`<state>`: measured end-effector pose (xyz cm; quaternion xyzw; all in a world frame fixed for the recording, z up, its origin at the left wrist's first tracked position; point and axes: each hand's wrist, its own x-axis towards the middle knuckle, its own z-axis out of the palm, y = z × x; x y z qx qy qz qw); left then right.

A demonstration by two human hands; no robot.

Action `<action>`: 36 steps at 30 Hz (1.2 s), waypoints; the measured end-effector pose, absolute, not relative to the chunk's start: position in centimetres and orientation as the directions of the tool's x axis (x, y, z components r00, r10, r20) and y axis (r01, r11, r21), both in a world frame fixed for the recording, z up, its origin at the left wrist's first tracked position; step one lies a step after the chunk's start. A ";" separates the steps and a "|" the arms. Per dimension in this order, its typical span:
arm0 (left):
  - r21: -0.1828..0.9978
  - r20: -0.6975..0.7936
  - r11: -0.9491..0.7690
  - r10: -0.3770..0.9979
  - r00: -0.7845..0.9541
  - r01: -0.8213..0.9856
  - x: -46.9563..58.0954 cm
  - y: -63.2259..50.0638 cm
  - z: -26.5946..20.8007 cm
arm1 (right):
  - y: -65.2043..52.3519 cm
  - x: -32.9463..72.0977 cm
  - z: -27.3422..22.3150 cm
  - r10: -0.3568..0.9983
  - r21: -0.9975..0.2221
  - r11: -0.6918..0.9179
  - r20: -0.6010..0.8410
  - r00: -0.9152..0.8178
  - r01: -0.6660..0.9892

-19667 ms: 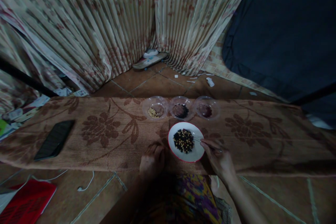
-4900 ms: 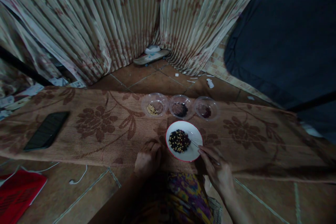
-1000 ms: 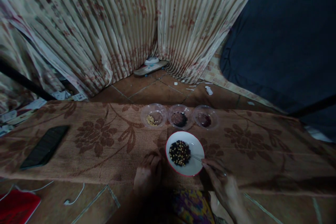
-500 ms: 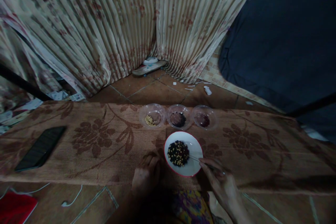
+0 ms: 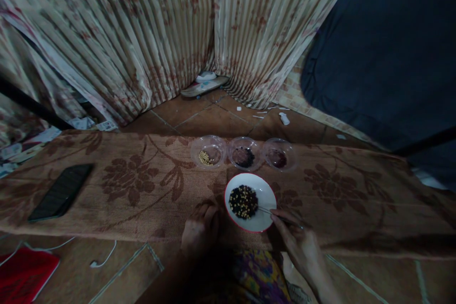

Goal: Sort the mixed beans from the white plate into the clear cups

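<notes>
A white bowl (image 5: 266, 194) with a red rim holds a mixed heap of dark and pale yellow beans (image 5: 243, 202). My right hand (image 5: 295, 232), at the bowl's right edge, is closed on thin metal tweezers (image 5: 264, 210), whose tips point at the heap. Left of the bowl, my left hand (image 5: 200, 227) rests on the cloth with its fingers curled in, and no object shows in it. Behind the bowl stand three clear plastic cups in a row: one with yellow beans (image 5: 205, 157), one with black beans (image 5: 246, 156), one with dark red beans (image 5: 280, 157).
A brown flowered cloth (image 5: 171, 218) covers the narrow table. On its left lies a dark phone (image 5: 61, 193). Beyond the table are striped curtains (image 5: 171, 33), a skateboard (image 5: 204, 86) and small litter on the tiled floor. A red cloth item (image 5: 28, 273) lies lower left.
The whole view has shifted slightly, so the table sits a little higher in it. My hands keep nearly the same places beside the bowl, and the tweezers still point at the heap.
</notes>
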<state>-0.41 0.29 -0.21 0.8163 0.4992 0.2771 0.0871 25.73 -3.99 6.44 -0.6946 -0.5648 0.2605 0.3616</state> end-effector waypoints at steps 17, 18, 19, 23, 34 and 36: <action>0.415 0.343 -0.470 0.874 0.345 0.779 -0.3 0.3 -0.1 | -4.0 25.7 5.9 0.969 -0.777 -0.073 0.093 0.229 0.625; 0.414 0.342 -0.470 0.874 0.345 0.780 -0.3 0.3 -0.1 | -4.0 25.7 5.9 0.969 -0.775 -0.074 0.092 0.229 0.627; 0.412 0.344 -0.472 0.873 0.346 0.779 -0.3 0.3 -0.1 | -4.0 25.7 5.9 0.969 -0.775 -0.076 0.090 0.229 0.627; 0.410 0.364 -0.481 0.865 0.344 0.775 -0.3 0.3 -0.2 | -4.0 25.9 5.9 0.968 -0.792 -0.091 0.072 0.241 0.604; 0.407 0.357 -0.483 0.865 0.352 0.775 -0.4 0.3 0.0 | -4.1 26.1 6.2 0.966 -0.823 -0.159 -0.015 0.260 0.545; 0.407 0.363 -0.487 0.863 0.352 0.773 -0.3 0.3 -0.1 | -4.2 26.2 6.1 0.963 -0.826 -0.160 -0.011 0.268 0.540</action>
